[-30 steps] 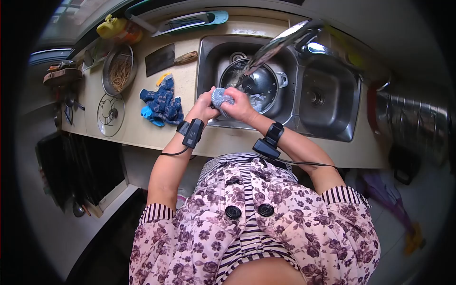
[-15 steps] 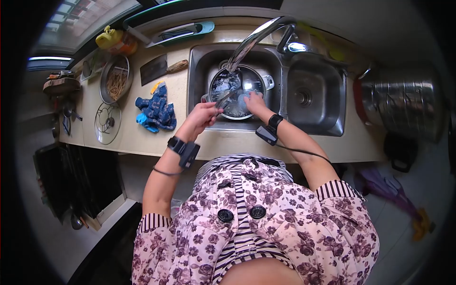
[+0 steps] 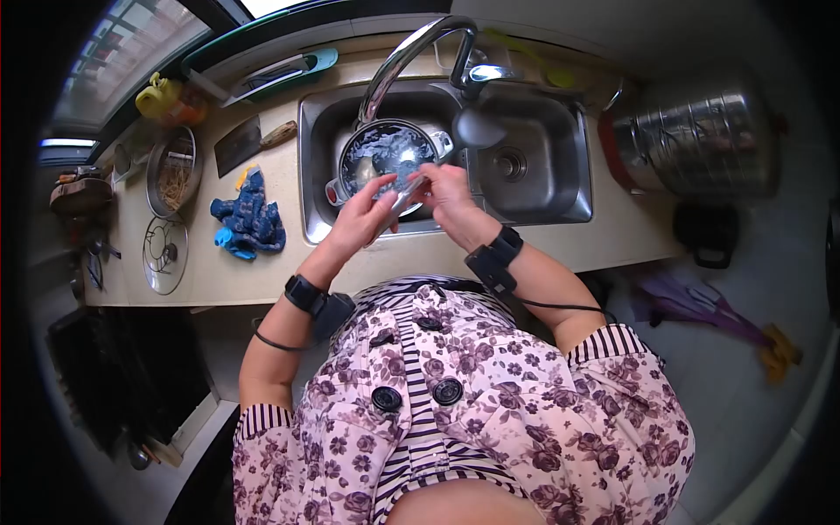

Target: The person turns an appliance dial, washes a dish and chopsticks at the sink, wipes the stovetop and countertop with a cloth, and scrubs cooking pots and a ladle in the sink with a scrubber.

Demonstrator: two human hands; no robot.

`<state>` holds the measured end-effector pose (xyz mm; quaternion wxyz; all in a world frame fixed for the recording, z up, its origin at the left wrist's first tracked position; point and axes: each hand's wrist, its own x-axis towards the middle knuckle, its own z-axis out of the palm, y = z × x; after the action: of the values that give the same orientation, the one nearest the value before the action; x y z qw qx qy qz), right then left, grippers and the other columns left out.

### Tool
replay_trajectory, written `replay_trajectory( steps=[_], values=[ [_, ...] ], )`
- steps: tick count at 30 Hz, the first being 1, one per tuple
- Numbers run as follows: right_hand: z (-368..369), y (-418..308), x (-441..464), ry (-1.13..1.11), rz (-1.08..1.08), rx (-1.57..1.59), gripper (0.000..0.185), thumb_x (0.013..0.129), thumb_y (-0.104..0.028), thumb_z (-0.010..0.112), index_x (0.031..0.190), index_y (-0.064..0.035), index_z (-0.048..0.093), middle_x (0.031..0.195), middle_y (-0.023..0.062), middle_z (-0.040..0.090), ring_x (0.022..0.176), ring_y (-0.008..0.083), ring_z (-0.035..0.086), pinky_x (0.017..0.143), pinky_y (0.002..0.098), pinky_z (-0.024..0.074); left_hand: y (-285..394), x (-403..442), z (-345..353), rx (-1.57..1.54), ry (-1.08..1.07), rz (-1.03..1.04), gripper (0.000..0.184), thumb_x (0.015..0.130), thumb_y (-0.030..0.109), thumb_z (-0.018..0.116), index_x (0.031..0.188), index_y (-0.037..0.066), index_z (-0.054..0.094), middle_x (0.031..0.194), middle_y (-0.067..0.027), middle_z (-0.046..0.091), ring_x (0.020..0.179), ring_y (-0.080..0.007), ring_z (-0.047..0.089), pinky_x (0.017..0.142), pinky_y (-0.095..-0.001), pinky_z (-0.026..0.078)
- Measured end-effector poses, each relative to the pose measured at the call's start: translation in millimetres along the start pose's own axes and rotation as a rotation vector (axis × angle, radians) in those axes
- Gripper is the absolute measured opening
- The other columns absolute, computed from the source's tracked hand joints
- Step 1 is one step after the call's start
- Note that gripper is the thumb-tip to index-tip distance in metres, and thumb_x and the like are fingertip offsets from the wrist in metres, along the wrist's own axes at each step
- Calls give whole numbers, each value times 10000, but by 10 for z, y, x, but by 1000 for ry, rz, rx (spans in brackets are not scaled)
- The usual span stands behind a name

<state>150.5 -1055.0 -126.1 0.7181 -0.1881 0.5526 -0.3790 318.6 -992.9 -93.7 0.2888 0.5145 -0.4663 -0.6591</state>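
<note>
In the left sink basin stands a metal pot [image 3: 382, 144] with water in it. Over the pot's near side, both hands meet at a narrow, shiny silvery utensil [image 3: 404, 198] that slants up to the right; its exact kind is not clear. The fingers of my left hand [image 3: 360, 216] close on its lower end. My right hand [image 3: 452, 203] pinches its upper end, near the pot's right handle. Above the pot arches the chrome faucet [image 3: 398, 63], its spout pointing down into the water.
A pale round thing [image 3: 480, 129] is by the sink divider. Left on the counter are a cleaver [image 3: 241, 147], blue patterned cloth [image 3: 252, 214], a glass lid [image 3: 164, 261] and a pan [image 3: 161, 206] holding chopsticks. A large metal vessel [image 3: 696, 144] stands at right.
My right hand has come out of the pot and moved to the utensil beside my left hand. The pale round thing now shows by the divider. The view has shifted right.
</note>
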Motion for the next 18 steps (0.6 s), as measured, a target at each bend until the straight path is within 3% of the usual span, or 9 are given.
replay_trajectory(
  steps=[3, 4, 5, 7, 10, 11, 15, 17, 18],
  values=[
    [-441, -158, 141, 132, -120, -32, 97, 815, -88, 541, 765, -29, 599, 699, 74, 633, 595, 150, 592, 464, 325, 472, -194, 185, -75, -158, 38, -7, 420, 980, 331, 418, 1321, 86, 424, 874, -23, 578, 705, -41, 525, 526, -190, 409],
    [-620, -196, 266, 231, -85, -12, 99, 824, -87, 548, 766, -24, 599, 694, 76, 626, 569, 153, 573, 466, 338, 479, -473, 314, -177, -3, 118, 22, 471, 944, 370, 479, 1285, 45, 459, 915, -70, 602, 686, -91, 563, 523, -219, 463],
    [-817, -220, 423, 326, -45, 2, 101, 832, -86, 555, 768, -20, 598, 689, 78, 619, 543, 156, 554, 467, 351, 487, -657, 373, -319, 256, 149, -39, 489, 908, 370, 535, 1253, 25, 495, 1009, -127, 596, 780, -179, 602, 638, -309, 512],
    [-1470, -148, 873, 242, 15, 106, 104, 866, -81, 549, 789, -24, 590, 695, 75, 603, 563, 176, 547, 504, 367, 497, -1190, 478, -535, 854, 278, -79, 506, 849, 352, 611, 1210, 8, 524, 1119, -199, 560, 925, -288, 598, 776, -401, 498],
    [-2112, -189, 1216, 252, 190, -22, 98, 915, -74, 493, 876, -1, 546, 747, 97, 577, 667, 213, 561, 612, 362, 499, -1342, 468, -567, 1065, 253, -363, 494, 797, 342, 666, 1141, 5, 556, 1213, -238, 499, 1043, -345, 553, 877, -447, 452],
    [-2414, -137, 1440, 197, 244, -3, 99, 930, -68, 471, 916, 15, 521, 779, 110, 567, 715, 228, 565, 672, 353, 497, -1419, 460, -567, 1052, 263, -385, 485, 786, 343, 676, 1116, 6, 563, 1192, -231, 516, 1037, -345, 560, 872, -449, 455],
    [-2847, -145, 1686, 294, 333, -121, 119, 945, -112, 462, 942, -12, 526, 804, 119, 571, 659, 236, 538, 663, 342, 493, -1553, 485, -539, 1034, 289, -406, 356, 772, 264, 666, 1025, 26, 588, 1043, -186, 615, 989, -330, 600, 837, -474, 463],
    [-2922, -276, 1624, 126, 392, -559, 165, 936, -180, 492, 944, -26, 550, 798, 115, 581, 634, 240, 562, 617, 357, 498, -1642, 520, -502, 1031, 312, -350, 303, 776, 215, 642, 1014, 34, 591, 995, -173, 637, 975, -320, 609, 821, -475, 468],
    [-2861, -258, 1582, 267, 337, -662, 178, 923, -196, 508, 941, -27, 564, 799, 118, 596, 644, 247, 581, 612, 361, 501, -1618, 528, -476, 995, 319, -350, 244, 765, 166, 617, 968, 31, 605, 987, -183, 641, 967, -313, 616, 802, -467, 478]
  ],
)
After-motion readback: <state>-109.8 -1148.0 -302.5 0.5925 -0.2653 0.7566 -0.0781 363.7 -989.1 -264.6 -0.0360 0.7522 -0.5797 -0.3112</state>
